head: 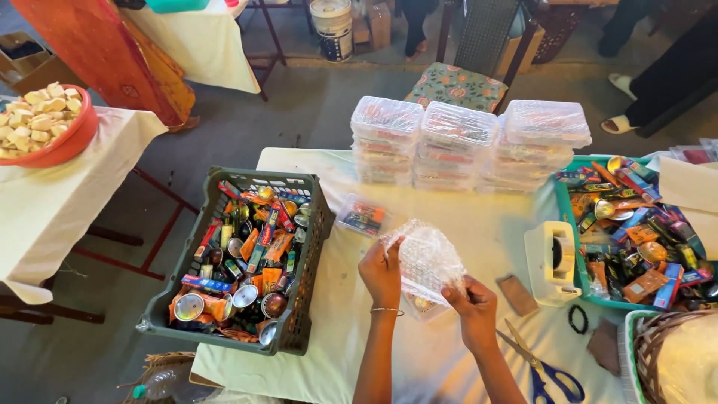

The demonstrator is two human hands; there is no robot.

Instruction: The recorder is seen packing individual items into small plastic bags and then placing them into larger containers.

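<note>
Here, the left hand (381,271) and right hand (473,304) both pinch a clear plastic bag (425,263), fingers closed.

I seem to be looking at a makeshift packing station in a hall or event space. Cloth-covered folding tables (479,224) stand on a bare grey floor; a crate (247,258) on the left brims with small goods, stacked clear boxes (464,142) sit far, and a tape dispenser (553,262) and scissors (542,366) lie near.
</note>
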